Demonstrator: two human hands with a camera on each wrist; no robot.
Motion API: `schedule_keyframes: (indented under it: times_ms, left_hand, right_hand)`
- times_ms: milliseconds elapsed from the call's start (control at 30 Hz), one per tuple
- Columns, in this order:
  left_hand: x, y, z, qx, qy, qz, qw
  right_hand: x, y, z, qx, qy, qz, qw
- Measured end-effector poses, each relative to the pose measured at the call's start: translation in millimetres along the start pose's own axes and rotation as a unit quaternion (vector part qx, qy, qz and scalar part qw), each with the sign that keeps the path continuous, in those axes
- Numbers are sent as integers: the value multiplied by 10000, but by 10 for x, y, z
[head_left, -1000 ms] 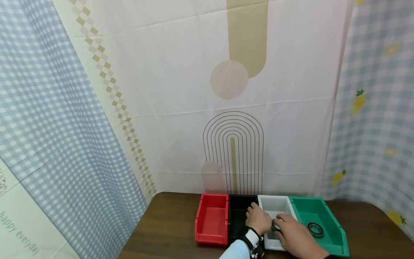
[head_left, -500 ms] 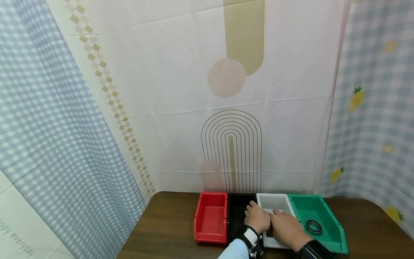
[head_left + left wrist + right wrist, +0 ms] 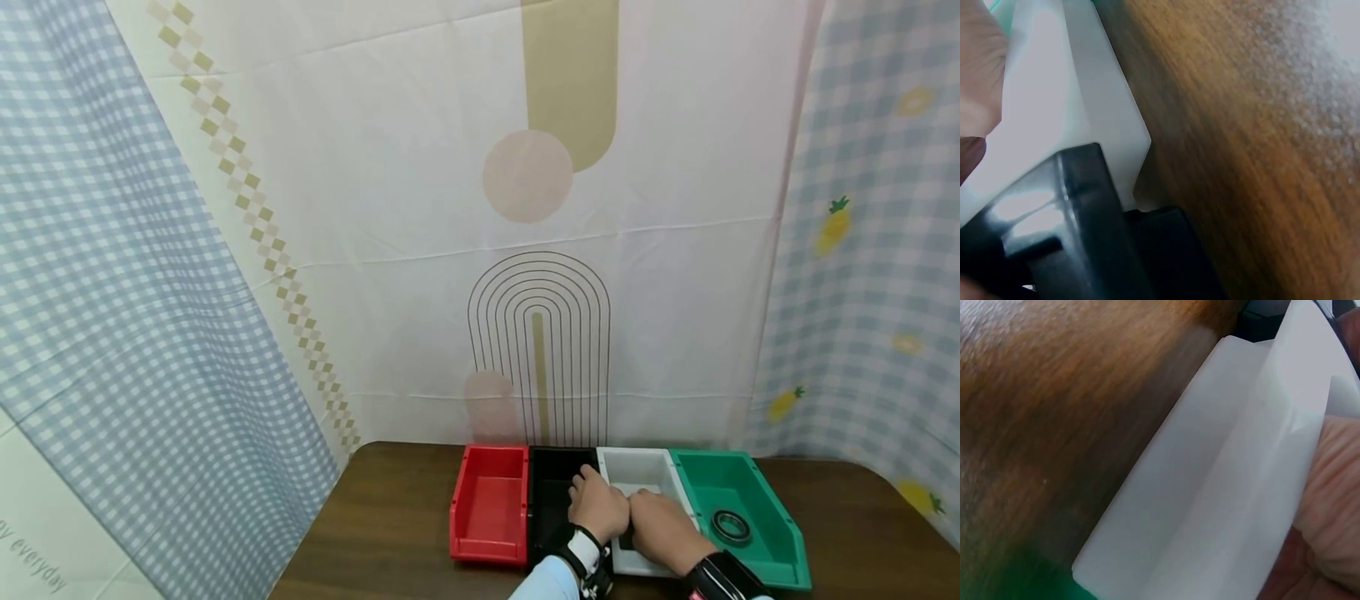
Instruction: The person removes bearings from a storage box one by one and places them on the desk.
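Note:
My left hand point(image 3: 598, 504) is over the wall between the black bin point(image 3: 542, 500) and the white bin point(image 3: 633, 467). Its fingers bend down there; whether they hold anything is hidden. Close against it, my right hand point(image 3: 663, 527) reaches down into the white bin, fingertips out of sight. A dark patch shows below, between the hands, too unclear to name. In the green bin point(image 3: 780, 550) lies a ring-shaped bearing point(image 3: 731, 527). The right wrist view shows part of a hand point(image 3: 1335, 487) behind the white bin's wall point(image 3: 1210, 487).
A red bin point(image 3: 491, 508) adjoins the black one at the left, so the bins stand in a row on the brown wooden table point(image 3: 375, 517). Behind the table hangs a patterned white cloth point(image 3: 412, 333), with checked curtains point(image 3: 187, 292) at the sides.
One second ago my right hand pinched a bearing above the white bin. Since then it has turned and moved slightly down, and that bearing is hidden. The left hand has hardly moved.

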State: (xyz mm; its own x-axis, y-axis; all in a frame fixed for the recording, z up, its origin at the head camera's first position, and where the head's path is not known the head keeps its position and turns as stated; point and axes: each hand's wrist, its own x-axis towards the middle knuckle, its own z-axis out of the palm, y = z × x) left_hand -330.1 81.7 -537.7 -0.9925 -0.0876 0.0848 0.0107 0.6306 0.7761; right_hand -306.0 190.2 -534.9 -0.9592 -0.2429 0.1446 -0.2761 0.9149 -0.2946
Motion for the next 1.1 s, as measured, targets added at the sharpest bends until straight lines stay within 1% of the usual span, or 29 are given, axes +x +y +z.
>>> schedule_keyframes:
  times_ms: [200,467,767,900,967,1100]
  left_hand:
    - [3,-10,21,-6,61,-7,10000]
    - [1,-25,29,-35,47,-47,10000]
    - [33,-16,66,-42,-45,-134,9999]
    - [37,-16,78,-84,-98,-114,9999]
    - [38,-22,82,-90,-72,-115,9999]
    - [32,-37,95,-118,85,-89,9999]
  right_hand:
    - [4,4,0,-5,30,-15,10000]
    - [2,16,15,-72,-141,22,9999]
    - [3,19,-7,-92,-236,62,9997]
    - [1,22,-10,-136,-222,139,9996]
    - [6,19,-4,-122,-226,178,9995]
    - [5,26,14,-104,-195,106,9997]
